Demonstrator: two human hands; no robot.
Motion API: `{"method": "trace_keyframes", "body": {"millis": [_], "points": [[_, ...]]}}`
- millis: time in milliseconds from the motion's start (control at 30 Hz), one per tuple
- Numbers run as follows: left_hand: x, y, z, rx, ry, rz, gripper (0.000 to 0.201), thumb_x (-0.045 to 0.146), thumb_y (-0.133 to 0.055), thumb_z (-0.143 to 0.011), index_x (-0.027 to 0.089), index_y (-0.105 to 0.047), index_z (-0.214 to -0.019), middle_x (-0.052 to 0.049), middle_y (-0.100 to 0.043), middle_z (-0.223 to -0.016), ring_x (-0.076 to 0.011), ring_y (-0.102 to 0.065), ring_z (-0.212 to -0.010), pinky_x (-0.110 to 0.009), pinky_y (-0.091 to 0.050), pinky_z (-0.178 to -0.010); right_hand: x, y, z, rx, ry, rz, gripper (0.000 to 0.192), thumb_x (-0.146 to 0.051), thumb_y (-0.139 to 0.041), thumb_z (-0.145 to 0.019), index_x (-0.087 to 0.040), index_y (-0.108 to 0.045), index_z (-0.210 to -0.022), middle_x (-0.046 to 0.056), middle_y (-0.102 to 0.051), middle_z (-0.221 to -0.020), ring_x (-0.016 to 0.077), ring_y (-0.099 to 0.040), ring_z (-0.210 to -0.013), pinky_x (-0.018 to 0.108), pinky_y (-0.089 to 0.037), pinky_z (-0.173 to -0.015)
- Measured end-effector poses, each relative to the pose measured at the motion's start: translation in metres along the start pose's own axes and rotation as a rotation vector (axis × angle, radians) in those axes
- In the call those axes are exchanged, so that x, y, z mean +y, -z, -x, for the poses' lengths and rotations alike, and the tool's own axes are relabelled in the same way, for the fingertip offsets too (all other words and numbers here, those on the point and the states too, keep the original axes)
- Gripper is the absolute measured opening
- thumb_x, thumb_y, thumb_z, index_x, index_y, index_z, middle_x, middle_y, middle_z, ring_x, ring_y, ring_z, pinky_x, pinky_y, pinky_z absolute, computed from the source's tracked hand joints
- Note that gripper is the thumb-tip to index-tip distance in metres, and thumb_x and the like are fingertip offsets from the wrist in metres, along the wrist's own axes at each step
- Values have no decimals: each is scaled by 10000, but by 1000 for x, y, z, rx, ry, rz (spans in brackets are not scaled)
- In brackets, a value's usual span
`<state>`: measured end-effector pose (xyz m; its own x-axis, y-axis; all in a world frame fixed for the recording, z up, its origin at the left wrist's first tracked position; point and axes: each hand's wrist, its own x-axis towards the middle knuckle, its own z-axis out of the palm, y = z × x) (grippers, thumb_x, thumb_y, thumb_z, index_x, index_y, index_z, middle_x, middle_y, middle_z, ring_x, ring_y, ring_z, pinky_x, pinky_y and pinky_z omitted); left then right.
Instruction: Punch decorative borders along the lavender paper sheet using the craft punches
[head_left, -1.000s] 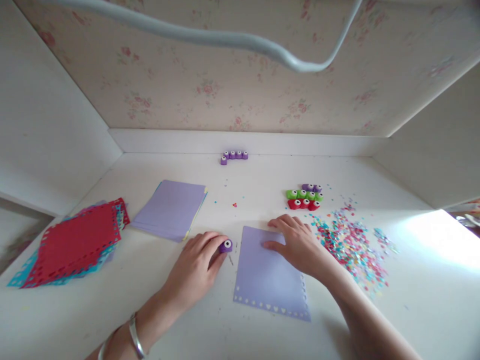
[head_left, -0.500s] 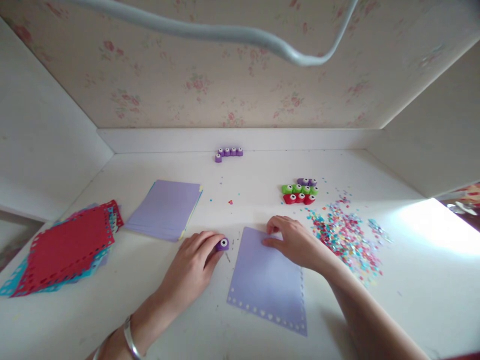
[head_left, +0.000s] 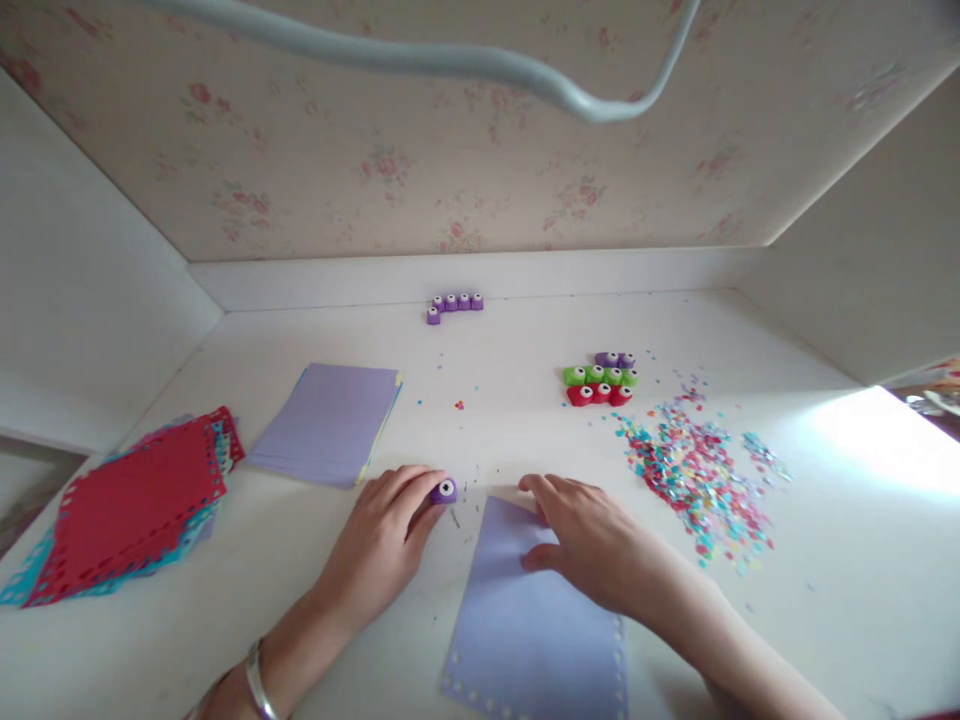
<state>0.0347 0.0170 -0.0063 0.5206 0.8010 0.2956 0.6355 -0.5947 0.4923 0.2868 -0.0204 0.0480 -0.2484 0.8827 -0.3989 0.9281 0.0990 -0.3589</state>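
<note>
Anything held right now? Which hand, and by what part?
The left hand pinches the small purple punch by its near side with the fingertips, on the table. The right hand lies flat on the lavender sheet, pressing its upper part, not gripping.

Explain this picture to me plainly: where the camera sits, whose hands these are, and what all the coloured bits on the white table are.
The camera is worn on a person's head and looks down at their own two bare hands; there is no machine. The left hand, with a silver bracelet on its wrist, has its fingers closed around a small purple paper punch that sits on the white table. The right hand lies flat on a lilac paper sheet with small holes punched along its edges. Further left lie a stack of plain lilac sheets and a pile of red and blue punched sheets. Behind are a row of purple punches, a cluster of green, red and purple punches, and a heap of coloured paper confetti.
</note>
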Motion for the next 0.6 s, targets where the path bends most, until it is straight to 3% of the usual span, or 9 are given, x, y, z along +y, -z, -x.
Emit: {"method": "trace_keyframes", "body": {"millis": [200,367,500,600], "points": [[-3,-1,1,-4,12,36,227,302,-545,-1001,251,-583,-1219,-46,-664,-1167,-216,-623,-1069,-374,-474,-925,7,7,-3,-10,33,-81,304,-258,-836,-748,-161,-674,-986,78,-675,-1014,276,-628,-1005,378,-481,-864],[-2,-1,2,-6,-1,37,220,298,-542,-1004,253,-586,-1214,-49,-663,-1160,-216,-624,-1063,-376,-473,-925,2,8,-2,12,69,-45,234,-230,-824,-758,-182,-684,-939,82,-654,-1055,281,-604,-1034,379,-467,-866],[0,2,2,-11,9,36,218,288,-533,-1007,256,-581,-1217,-47,-663,-1165,-214,-625,-1066,-379,-476,-925,0,5,0,30,57,-60,161,-178,-748,-811,-199,-665,-946,59,-688,-992,257,-652,-938,362,-465,-811],[0,3,3,-18,6,49,220,275,-531,-1006,261,-576,-1221,-46,-663,-1179,-217,-622,-1081,-384,-477,-930,4,8,-4,63,69,-100,271,-174,-735,-803,-234,-645,-1052,43,-713,-995,249,-661,-932,342,-453,-787]]}}
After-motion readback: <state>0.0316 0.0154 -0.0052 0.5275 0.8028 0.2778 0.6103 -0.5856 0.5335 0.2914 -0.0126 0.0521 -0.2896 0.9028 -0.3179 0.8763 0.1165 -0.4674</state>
